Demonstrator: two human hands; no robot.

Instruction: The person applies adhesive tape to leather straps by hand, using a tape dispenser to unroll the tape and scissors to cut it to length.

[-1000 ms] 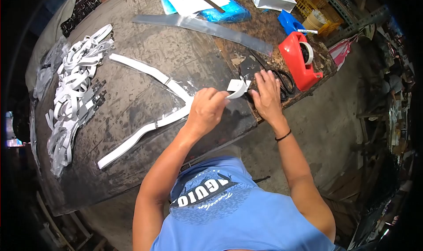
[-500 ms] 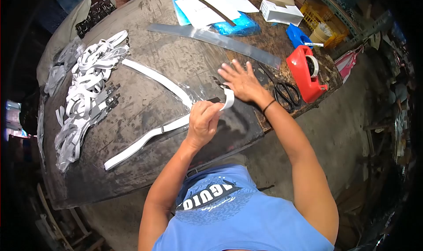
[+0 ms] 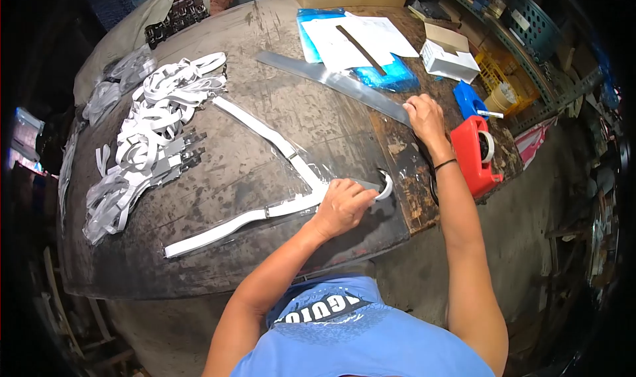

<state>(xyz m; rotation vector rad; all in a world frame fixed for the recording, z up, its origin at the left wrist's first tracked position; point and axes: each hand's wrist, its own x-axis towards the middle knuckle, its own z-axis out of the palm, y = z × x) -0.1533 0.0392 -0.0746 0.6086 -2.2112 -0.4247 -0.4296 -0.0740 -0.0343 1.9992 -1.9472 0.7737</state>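
A pair of white suspenders (image 3: 265,213) lies spread in a Y on the dark table, with metal sliders on its straps and clear film around parts of it. My left hand (image 3: 343,208) is closed over the suspenders near the join. The short end curls up past my fingers, with a dark clip at its tip. My right hand (image 3: 426,120) has its fingers curled on the near right end of a long clear plastic strip (image 3: 331,79). Black scissors are mostly hidden behind my right forearm.
Tangled white suspenders (image 3: 152,125) with clips are heaped at left. At right stand a red tape dispenser (image 3: 472,155), a blue object (image 3: 468,99) and a white box (image 3: 450,62). Papers (image 3: 371,36) and blue plastic packets (image 3: 391,76) lie at the back.
My right hand has moved from flat on the table beside the strap's end to the plastic strip's end, its fingers now curled. My left hand stays on the suspenders. The view has shifted.
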